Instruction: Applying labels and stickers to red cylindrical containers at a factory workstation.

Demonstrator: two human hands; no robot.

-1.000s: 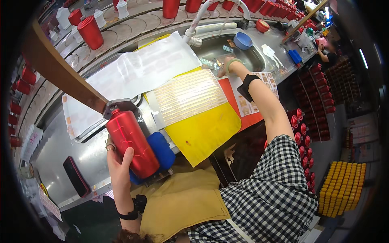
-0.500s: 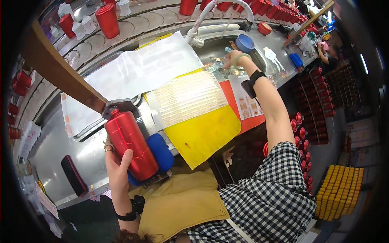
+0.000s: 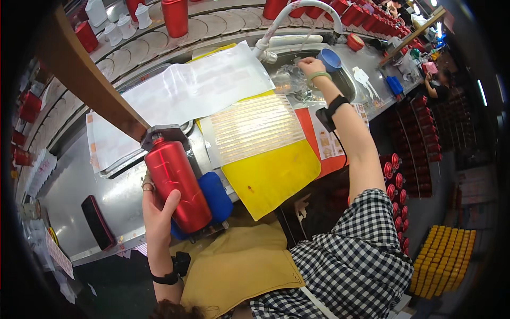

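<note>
Red canister (image 3: 178, 183) clamped in left hand (image 3: 158, 212) at counter's near edge. Right hand (image 3: 311, 66) closed over sink (image 3: 348, 80), contents unclear. Rinsing looks unfinished.

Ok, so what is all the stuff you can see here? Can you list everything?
red metal bottle: one, red, near counter edge, held
blue block: one, blue, right of the bottle
yellow board: one, yellow, counter middle
ribbed clear sheet: one, see-through, on the board
clear plastic sheet: one, see-through, left of the sink
white hose tap: one, white, over the sink
blue cup: one, blue, at the sink
black flat case: one, black, counter left
red cups: several, red, back shelf
yellow caps: many, yellow, low right
left hand: one, fingers on the bottle
right hand: one, at the sink, wristbands on
</note>
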